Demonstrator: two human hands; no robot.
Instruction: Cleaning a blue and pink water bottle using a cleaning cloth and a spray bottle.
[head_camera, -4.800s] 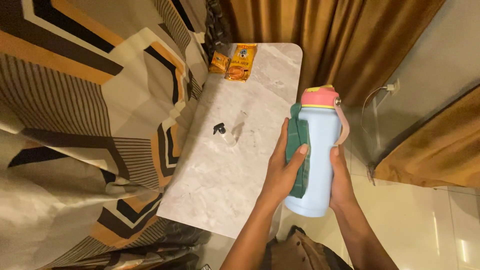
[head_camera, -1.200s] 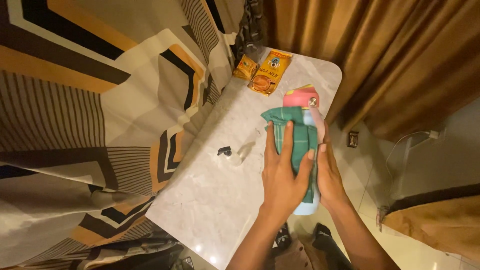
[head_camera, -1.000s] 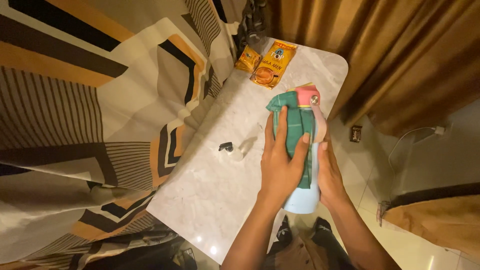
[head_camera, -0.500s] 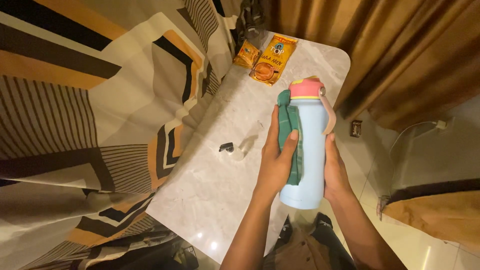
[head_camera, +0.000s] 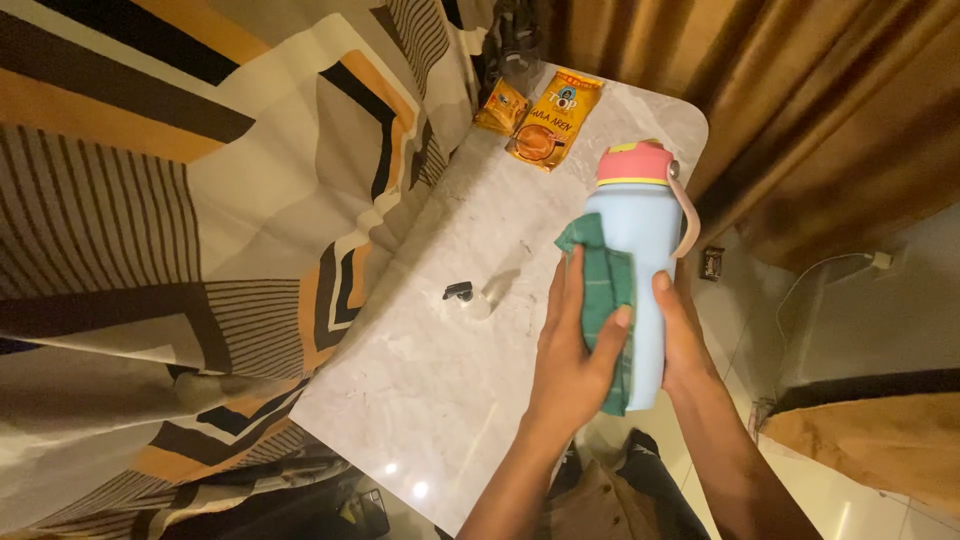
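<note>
A tall light-blue bottle (head_camera: 640, 225) with a pink lid and a pink strap is held upright above the right edge of the marble table (head_camera: 440, 370). My right hand (head_camera: 680, 335) grips its lower right side. My left hand (head_camera: 580, 350) presses a folded green cloth (head_camera: 605, 290) against the bottle's lower left side, palm over the cloth. The bottle's base is hidden behind the cloth and my fingers.
A small clear spray bottle with a black top (head_camera: 470, 298) lies on the table. Two orange sachets (head_camera: 545, 120) lie at the far end. Patterned bedding (head_camera: 180, 220) borders the left; brown curtains (head_camera: 800, 110) hang at the right, tiled floor below.
The cloth under my left hand has slid from the bottle's upper part down to its lower left side, and the bottle has shifted slightly up and right.
</note>
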